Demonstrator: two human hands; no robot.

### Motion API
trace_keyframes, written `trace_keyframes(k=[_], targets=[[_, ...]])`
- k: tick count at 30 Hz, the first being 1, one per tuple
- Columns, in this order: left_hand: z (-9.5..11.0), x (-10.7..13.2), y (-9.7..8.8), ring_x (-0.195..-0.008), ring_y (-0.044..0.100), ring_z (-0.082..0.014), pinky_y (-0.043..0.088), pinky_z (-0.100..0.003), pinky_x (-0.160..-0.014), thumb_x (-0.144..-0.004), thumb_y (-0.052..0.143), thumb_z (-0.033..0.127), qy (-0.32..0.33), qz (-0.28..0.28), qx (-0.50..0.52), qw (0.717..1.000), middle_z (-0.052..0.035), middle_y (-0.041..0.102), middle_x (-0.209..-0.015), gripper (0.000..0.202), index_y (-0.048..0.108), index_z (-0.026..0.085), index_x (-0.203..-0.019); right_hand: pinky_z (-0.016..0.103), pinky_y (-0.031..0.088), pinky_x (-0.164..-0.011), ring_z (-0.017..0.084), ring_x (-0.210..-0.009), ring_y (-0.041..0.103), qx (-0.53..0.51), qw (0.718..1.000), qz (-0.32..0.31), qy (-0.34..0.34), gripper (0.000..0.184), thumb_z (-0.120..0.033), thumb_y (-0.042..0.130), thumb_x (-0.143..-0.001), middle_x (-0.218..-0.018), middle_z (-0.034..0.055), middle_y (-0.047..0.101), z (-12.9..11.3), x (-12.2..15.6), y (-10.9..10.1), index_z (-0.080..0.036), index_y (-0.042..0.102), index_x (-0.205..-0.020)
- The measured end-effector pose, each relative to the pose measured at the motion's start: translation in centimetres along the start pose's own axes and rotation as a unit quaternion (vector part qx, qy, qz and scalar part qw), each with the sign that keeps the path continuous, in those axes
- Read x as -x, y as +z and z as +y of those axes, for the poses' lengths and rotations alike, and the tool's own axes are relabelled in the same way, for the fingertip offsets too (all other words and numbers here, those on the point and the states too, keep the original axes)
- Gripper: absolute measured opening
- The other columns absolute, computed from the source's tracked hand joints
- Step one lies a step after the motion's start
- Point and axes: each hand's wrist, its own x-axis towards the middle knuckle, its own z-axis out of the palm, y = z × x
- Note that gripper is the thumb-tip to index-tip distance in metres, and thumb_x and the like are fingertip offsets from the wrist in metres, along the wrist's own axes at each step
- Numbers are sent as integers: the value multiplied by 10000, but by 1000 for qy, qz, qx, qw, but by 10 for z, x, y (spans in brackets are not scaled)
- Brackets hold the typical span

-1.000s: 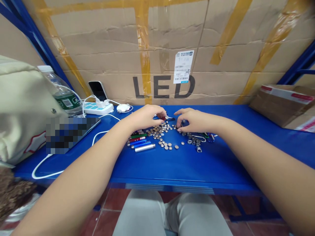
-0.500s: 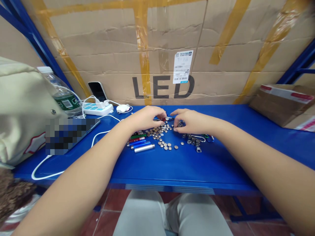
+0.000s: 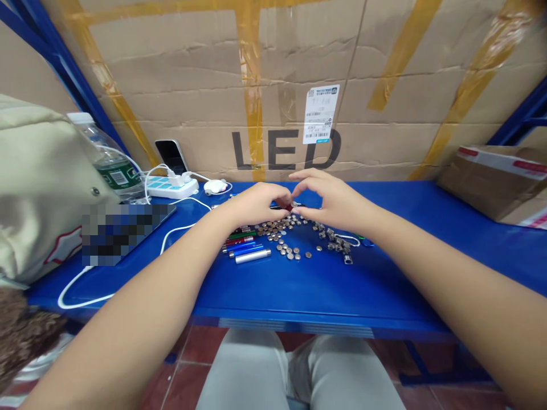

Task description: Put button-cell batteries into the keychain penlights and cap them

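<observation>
My left hand [image 3: 267,203] is closed in a pinch around a red metal tube [image 3: 289,207], mostly hidden by the fingers. A small round silver end [image 3: 294,204] shows between the two hands. My right hand [image 3: 327,196] meets it there, thumb and index finger curled in close; what they pinch is too small to make out. Below the hands, several silver button cells [image 3: 290,251] lie scattered. Left of them are slim metal tubes: silver [image 3: 253,257], blue [image 3: 245,250], red [image 3: 239,241] and green. Small silver metal caps [image 3: 337,245] and a carabiner clip [image 3: 349,239] lie to the right.
A large taped cardboard box [image 3: 205,85] stands behind the blue table [image 3: 273,296]. At left are a bag [image 3: 38,188], a bottle [image 3: 117,171], a power strip [image 3: 171,185], white cables and a blurred-out device [image 3: 128,232]. A smaller carton [image 3: 496,176] sits at right.
My right hand has moved left and up from the silver caps to the left hand, and its fingers now touch the silver end. The left hand has kept its pinch.
</observation>
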Motion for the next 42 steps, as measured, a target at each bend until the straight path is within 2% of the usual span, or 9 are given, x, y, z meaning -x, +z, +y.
trace_keyframes(k=[3,5,8,11,13,19,24,28,42], targets=[[-2,0,-2,-889,661,-175,484,-296,-805,-822,597,222,-27,16,5,999,-43,734,-966,180,683,175,-973,470,386,-1076,265,-1273,520,-2,1000,16,9,128,-288,620,-815,-1331,106,585,0,0,1,-224,615,-926],[-5,0,-2,-894,667,-180,486,-304,-814,-814,601,207,-60,39,1,997,-49,741,-970,192,682,170,-984,458,403,-1056,265,-1241,537,-3,1000,-3,15,63,-268,609,-812,-1285,101,598,-2,0,3,-223,620,-854],[-9,1,-3,-899,672,-188,490,-315,-818,-798,609,180,-98,67,-11,993,-62,744,-973,189,681,158,-972,480,411,-1037,299,-1231,528,15,995,-90,31,74,-269,628,-804,-1278,102,594,-9,1,11,-218,677,-782],[-11,1,-3,-893,670,-197,493,-321,-802,-798,611,178,-110,70,-28,991,-63,744,-961,176,685,158,-956,527,370,-1063,339,-1277,483,42,983,-175,24,123,-267,630,-825,-1356,100,567,-14,3,19,-241,747,-852],[-10,1,-3,-894,667,-200,494,-320,-797,-802,615,183,-109,65,-35,991,-61,744,-964,181,688,160,-966,530,354,-1074,339,-1298,468,48,979,-198,15,152,-268,622,-840,-1379,101,559,-15,4,22,-256,763,-896],[-5,1,-3,-898,663,-186,493,-297,-810,-813,619,182,-117,45,-43,991,-54,744,-979,194,698,158,-989,539,364,-1060,344,-1308,457,77,976,-202,35,151,-321,636,-842,-1406,93,549,-13,4,19,-250,767,-819],[-6,1,-4,-896,661,-183,489,-291,-798,-817,618,194,-117,42,-50,991,-53,743,-971,199,700,157,-994,528,401,-1040,344,-1261,490,66,974,-211,56,133,-301,670,-820,-1362,107,575,-14,4,19,-223,747,-895],[-7,1,-3,-921,665,-186,486,-288,-788,-810,619,192,-117,32,-43,992,-46,744,-987,193,698,165,-983,524,385,-1061,338,-1286,468,46,967,-237,82,113,-287,664,-835,-1357,99,575,-11,3,21,-229,752,-876],[-8,0,0,-905,658,-184,476,-292,-802,-817,611,214,-101,21,-44,994,-48,741,-981,198,698,167,-988,506,379,-1071,315,-1291,470,54,963,-251,81,108,-205,649,-832,-1347,82,578,-9,2,21,-236,751,-852]])
